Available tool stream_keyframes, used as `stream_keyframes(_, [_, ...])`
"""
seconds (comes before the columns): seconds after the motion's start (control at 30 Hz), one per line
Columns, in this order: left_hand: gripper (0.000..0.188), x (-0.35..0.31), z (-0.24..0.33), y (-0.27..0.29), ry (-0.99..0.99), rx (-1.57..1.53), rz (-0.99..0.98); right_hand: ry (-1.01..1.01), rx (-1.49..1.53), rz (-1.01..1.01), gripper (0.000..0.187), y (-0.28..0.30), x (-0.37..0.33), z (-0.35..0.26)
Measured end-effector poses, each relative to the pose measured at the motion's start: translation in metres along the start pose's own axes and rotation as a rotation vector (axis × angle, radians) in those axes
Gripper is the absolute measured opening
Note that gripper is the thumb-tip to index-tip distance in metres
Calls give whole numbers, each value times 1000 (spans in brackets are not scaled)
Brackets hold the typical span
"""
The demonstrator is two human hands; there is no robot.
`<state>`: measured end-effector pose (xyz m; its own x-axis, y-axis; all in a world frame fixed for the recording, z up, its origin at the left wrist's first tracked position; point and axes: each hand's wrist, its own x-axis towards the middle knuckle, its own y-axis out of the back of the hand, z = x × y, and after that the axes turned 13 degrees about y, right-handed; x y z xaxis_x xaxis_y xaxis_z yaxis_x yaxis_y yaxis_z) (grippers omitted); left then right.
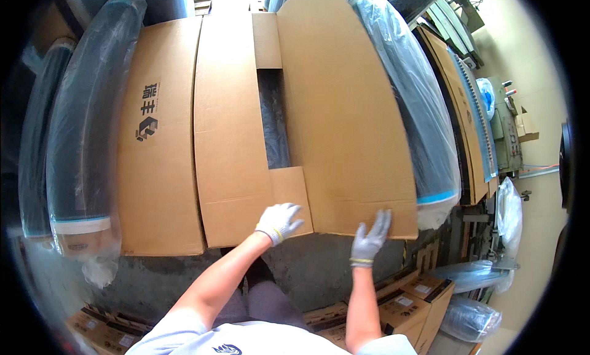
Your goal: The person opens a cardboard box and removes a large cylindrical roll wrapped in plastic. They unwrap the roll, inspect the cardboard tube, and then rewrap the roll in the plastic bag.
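A long cardboard box (230,140) stretches away in front of me, partly open along its top. Through the gap shows a dark roll in clear plastic (275,118). A small end flap (289,192) is folded in at the near end. My left hand (279,222), in a grey-white work glove, rests over the near end of the box by this flap, fingers apart. My right hand (370,237), gloved too, lies against the near edge of the wide right flap (344,121), which is swung out to the right. Its fingers are stretched out.
On the left lie a closed cardboard box (160,183) and plastic-wrapped dark rolls (86,134). Another wrapped roll (424,121) lies right of the wide flap. Cartons (405,309) stand low at the right, near bundled plastic (473,318). A green machine (507,134) stands along the right wall.
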<state>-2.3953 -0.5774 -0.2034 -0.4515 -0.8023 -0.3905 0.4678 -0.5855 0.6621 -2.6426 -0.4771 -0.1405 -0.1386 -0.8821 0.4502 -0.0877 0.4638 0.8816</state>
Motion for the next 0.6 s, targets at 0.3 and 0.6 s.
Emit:
stream_keyframes(0.3, [42, 47, -108, -93, -146, 597, -24, -186, -11, -153, 32, -69, 35, 141])
stream_keyframes(0.6, [22, -51, -45, 95, -199, 282, 195, -124, 65, 184, 14, -69, 47, 81])
